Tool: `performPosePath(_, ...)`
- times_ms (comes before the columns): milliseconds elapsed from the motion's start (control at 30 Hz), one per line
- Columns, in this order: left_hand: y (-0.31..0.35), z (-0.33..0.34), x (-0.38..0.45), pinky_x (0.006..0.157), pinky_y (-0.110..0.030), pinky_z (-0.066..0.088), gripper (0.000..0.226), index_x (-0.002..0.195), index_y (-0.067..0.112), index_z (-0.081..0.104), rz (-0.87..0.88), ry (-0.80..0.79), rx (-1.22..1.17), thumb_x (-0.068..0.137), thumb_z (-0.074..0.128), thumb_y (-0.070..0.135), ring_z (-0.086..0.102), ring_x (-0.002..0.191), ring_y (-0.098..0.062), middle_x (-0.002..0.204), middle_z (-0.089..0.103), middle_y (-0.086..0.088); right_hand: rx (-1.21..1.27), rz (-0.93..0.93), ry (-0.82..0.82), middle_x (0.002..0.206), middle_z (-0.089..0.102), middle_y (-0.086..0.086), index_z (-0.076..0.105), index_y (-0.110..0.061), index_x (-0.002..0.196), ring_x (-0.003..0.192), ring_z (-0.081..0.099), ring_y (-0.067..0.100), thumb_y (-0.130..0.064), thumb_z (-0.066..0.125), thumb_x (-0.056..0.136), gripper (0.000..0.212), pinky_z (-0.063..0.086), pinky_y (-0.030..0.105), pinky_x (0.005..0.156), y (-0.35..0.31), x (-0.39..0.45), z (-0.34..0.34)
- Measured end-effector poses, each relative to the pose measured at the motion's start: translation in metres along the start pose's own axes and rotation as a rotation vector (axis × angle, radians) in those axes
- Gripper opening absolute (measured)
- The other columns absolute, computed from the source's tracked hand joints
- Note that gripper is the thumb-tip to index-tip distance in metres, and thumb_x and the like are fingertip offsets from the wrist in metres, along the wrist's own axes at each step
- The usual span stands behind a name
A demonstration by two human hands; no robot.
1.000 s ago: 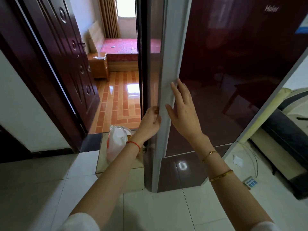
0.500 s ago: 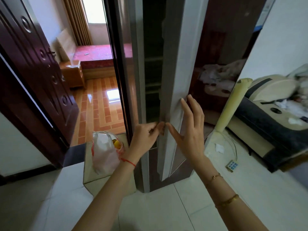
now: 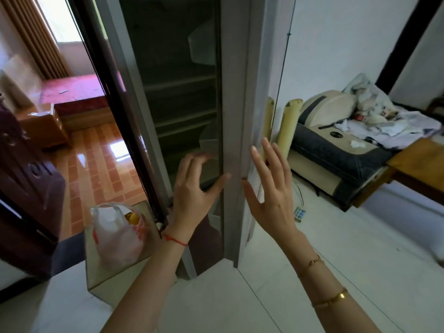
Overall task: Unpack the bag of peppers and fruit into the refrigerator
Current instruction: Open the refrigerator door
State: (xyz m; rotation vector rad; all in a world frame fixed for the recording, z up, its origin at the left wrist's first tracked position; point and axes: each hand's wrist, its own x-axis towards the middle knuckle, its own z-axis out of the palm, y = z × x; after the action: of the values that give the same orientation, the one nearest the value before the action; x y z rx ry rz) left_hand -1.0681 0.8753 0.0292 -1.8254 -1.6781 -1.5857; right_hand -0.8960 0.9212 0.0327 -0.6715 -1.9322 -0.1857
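Note:
The refrigerator door [image 3: 236, 131] stands swung out, edge-on in the middle of the view. Behind it the dark inside of the refrigerator [image 3: 182, 97] shows several shelves. My left hand [image 3: 194, 188] is open with spread fingers just left of the door's edge, its thumb near the edge. My right hand [image 3: 271, 191] is open, its palm at the door's outer side. A white plastic bag [image 3: 117, 234] with yellow fruit showing at its mouth sits on a low mirrored stand [image 3: 108, 277] left of the refrigerator.
A dark wooden door [image 3: 26, 188] stands open at the left, leading to a room with an orange tiled floor. At the right are a rolled mat [image 3: 287, 126], a padded chair with bedding [image 3: 341, 145] and a wooden table corner [image 3: 418, 162].
The refrigerator door has swung from nearly closed to wide open, exposing the shelves. My left hand has let go of the door's edge and spread open. The view has shifted right.

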Motion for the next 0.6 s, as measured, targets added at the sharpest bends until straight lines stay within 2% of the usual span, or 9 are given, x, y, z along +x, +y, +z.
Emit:
performPosePath(133, 0.021, 0.007, -0.004, 0.113, -0.032, 0.038, 0.052, 0.137, 0.008, 0.048, -0.038, -0.069, 0.021, 0.092, 0.061, 0.031, 0.042, 0.135, -0.016, 0.141, 0.046, -0.009, -0.011, 0.050, 0.005, 0.155, 0.031, 0.016, 0.031, -0.012, 0.147, 0.147, 0.024, 0.036, -0.015, 0.057, 0.097, 0.057, 0.026, 0.052, 0.119, 0.012, -0.012, -0.030)
performPosePath(200, 0.035, 0.014, -0.008, 0.114, -0.022, 0.031, 0.057, 0.144, 0.013, 0.039, -0.081, -0.087, 0.059, 0.093, 0.059, 0.026, 0.035, 0.140, -0.013, 0.150, 0.037, -0.005, -0.002, 0.085, -0.009, 0.155, 0.032, 0.016, 0.031, -0.010, 0.147, 0.147, 0.025, 0.035, -0.008, 0.058, 0.095, 0.059, 0.028, 0.054, 0.117, 0.020, -0.017, -0.047)
performPosePath(233, 0.043, 0.017, -0.011, 0.112, -0.013, 0.027, 0.059, 0.147, 0.015, 0.036, -0.109, -0.097, 0.065, 0.093, 0.059, 0.024, 0.032, 0.141, -0.010, 0.153, 0.033, -0.004, 0.000, 0.097, -0.012, 0.155, 0.032, 0.016, 0.031, -0.010, 0.148, 0.147, 0.025, 0.034, -0.006, 0.058, 0.095, 0.060, 0.029, 0.054, 0.116, 0.025, -0.019, -0.056)
performPosePath(300, 0.059, 0.026, -0.017, 0.097, 0.007, 0.023, 0.062, 0.149, 0.017, 0.031, -0.136, -0.128, 0.064, 0.093, 0.058, 0.020, 0.027, 0.138, -0.005, 0.157, 0.027, -0.005, -0.004, 0.103, -0.014, 0.156, 0.031, 0.015, 0.029, -0.010, 0.148, 0.147, 0.025, 0.033, -0.005, 0.057, 0.095, 0.060, 0.029, 0.054, 0.116, 0.035, -0.023, -0.074)
performPosePath(367, 0.073, 0.035, -0.021, 0.086, 0.014, 0.021, 0.062, 0.150, 0.017, 0.030, -0.145, -0.174, 0.069, 0.094, 0.057, 0.017, 0.027, 0.131, -0.001, 0.158, 0.024, -0.006, -0.024, 0.115, -0.015, 0.157, 0.030, 0.015, 0.029, -0.009, 0.149, 0.147, 0.025, 0.031, -0.005, 0.056, 0.096, 0.059, 0.029, 0.053, 0.117, 0.046, -0.026, -0.090)
performPosePath(433, 0.084, 0.046, -0.025, 0.096, 0.006, 0.025, 0.060, 0.149, 0.016, 0.031, -0.159, -0.217, 0.057, 0.095, 0.055, 0.018, 0.030, 0.133, -0.001, 0.159, 0.023, -0.006, -0.070, 0.136, -0.010, 0.158, 0.028, 0.013, 0.031, -0.008, 0.150, 0.148, 0.025, 0.030, -0.006, 0.057, 0.096, 0.059, 0.028, 0.050, 0.118, 0.057, -0.031, -0.106)
performPosePath(500, 0.095, 0.057, -0.027, 0.111, -0.020, 0.029, 0.059, 0.150, 0.019, 0.029, -0.165, -0.266, 0.034, 0.096, 0.052, 0.022, 0.030, 0.142, -0.014, 0.160, 0.020, -0.003, -0.117, 0.157, -0.014, 0.159, 0.027, 0.012, 0.030, -0.010, 0.150, 0.148, 0.024, 0.029, -0.006, 0.059, 0.094, 0.063, 0.028, 0.050, 0.118, 0.069, -0.034, -0.120)
performPosePath(533, 0.101, 0.063, -0.028, 0.113, -0.029, 0.031, 0.060, 0.150, 0.019, 0.027, -0.161, -0.283, 0.024, 0.096, 0.051, 0.023, 0.030, 0.144, -0.019, 0.161, 0.019, -0.003, -0.136, 0.167, -0.016, 0.159, 0.027, 0.012, 0.029, -0.012, 0.151, 0.148, 0.024, 0.029, -0.006, 0.060, 0.094, 0.065, 0.028, 0.050, 0.118, 0.075, -0.036, -0.126)
performPosePath(600, 0.112, 0.072, -0.028, 0.114, -0.035, 0.034, 0.060, 0.151, 0.019, 0.025, -0.153, -0.298, 0.015, 0.096, 0.050, 0.025, 0.029, 0.145, -0.021, 0.161, 0.019, -0.004, -0.164, 0.193, -0.018, 0.159, 0.026, 0.011, 0.027, -0.014, 0.152, 0.148, 0.023, 0.029, -0.006, 0.061, 0.092, 0.069, 0.028, 0.051, 0.118, 0.086, -0.039, -0.138)
